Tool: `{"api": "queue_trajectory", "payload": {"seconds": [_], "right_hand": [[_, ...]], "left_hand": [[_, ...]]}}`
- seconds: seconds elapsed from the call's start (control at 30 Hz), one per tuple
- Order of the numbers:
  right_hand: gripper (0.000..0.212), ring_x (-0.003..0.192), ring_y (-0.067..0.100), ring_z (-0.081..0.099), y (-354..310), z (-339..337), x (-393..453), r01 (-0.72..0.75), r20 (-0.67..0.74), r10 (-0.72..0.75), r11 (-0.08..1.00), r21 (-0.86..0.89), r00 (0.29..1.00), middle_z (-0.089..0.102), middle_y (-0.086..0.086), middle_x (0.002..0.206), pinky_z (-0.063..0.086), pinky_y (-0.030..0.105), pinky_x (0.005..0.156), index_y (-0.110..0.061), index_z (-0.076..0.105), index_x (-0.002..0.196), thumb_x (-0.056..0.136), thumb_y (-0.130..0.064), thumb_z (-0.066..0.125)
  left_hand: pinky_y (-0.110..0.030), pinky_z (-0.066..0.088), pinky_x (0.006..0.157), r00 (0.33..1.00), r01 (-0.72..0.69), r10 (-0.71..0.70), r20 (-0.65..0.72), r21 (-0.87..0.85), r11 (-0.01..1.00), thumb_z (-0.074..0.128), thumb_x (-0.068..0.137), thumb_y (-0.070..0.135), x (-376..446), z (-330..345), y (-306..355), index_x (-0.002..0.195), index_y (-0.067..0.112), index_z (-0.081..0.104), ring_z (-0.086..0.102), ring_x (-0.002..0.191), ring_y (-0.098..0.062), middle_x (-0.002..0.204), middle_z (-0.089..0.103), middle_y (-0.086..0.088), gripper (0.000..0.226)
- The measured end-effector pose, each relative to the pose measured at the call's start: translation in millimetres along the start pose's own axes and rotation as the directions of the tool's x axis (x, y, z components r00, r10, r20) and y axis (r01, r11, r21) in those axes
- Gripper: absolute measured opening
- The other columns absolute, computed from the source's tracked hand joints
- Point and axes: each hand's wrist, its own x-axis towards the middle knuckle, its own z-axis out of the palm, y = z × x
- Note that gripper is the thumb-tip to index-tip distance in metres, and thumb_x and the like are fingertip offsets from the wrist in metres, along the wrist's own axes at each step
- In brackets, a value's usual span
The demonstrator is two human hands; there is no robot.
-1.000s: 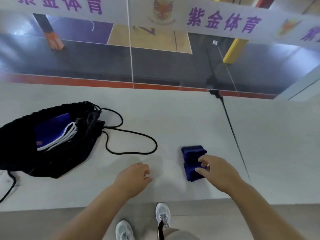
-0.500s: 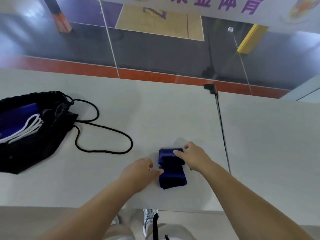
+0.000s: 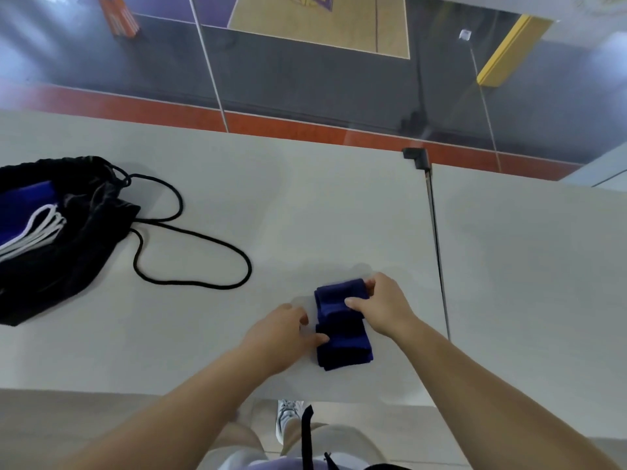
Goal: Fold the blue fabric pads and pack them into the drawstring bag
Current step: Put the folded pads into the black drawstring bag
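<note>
A folded dark blue fabric pad lies on the white table near its front edge. My right hand pinches the pad's far half, thumb on top and fingers at its right end. My left hand touches the pad's left edge with thumb and fingertips. At the far left the black drawstring bag lies open on its side. Inside it I see more blue fabric and white straps.
The bag's black cord loops across the table between the bag and the pad. A dark seam splits the table right of my hands. Behind the table stands a glass wall with a court floor below. My shoe shows under the front edge.
Both hands have closed in on the pad: the right hand shifted to grip its far half, the left hand reached its left edge. My view has drifted right and down.
</note>
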Motion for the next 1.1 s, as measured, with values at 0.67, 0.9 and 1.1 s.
{"api": "queue_trajectory", "payload": {"seconds": [0.67, 0.9, 1.1], "right_hand": [[0.026, 0.081, 0.016, 0.056, 64, -12, -36, 0.012, -0.385, 0.015, 0.998, 0.068, 0.923, 0.056, -0.004, 0.092, 0.047, 0.030, 0.074, -0.020, 0.050, 0.099, 0.084, -0.023, 0.070], [0.009, 0.080, 0.010, 0.059, 41, -22, -41, 0.070, -0.317, -0.017, 0.985, 0.156, 0.948, 0.063, -0.005, 0.090, 0.044, 0.021, 0.064, -0.024, 0.056, 0.095, 0.089, -0.020, 0.062], [0.010, 0.080, 0.016, 0.064, 4, -30, -49, 0.204, 0.004, -0.209, 0.958, 0.201, 0.978, 0.070, 0.003, 0.090, 0.049, 0.021, 0.068, -0.021, 0.066, 0.094, 0.086, -0.014, 0.066]], "left_hand": [[-0.028, 0.041, 0.073, 0.977, -0.206, 0.199, 0.073, 0.119, 0.971, 0.068, 0.077, 0.044, 3, 21, 20, 0.106, 0.020, 0.044, 0.049, 0.090, -0.019, 0.106, 0.052, 0.000, 0.045], [-0.022, 0.042, 0.057, 0.998, -0.062, 0.060, -0.013, -0.234, 0.970, 0.070, 0.080, 0.023, -9, 4, -3, 0.097, 0.019, 0.043, 0.054, 0.074, -0.015, 0.095, 0.058, -0.001, 0.032], [-0.022, 0.047, 0.064, 0.976, -0.021, -0.056, -0.208, -0.350, 0.936, 0.066, 0.082, 0.016, -22, -31, -32, 0.098, 0.023, 0.054, 0.060, 0.080, -0.010, 0.093, 0.063, 0.003, 0.021]]}}
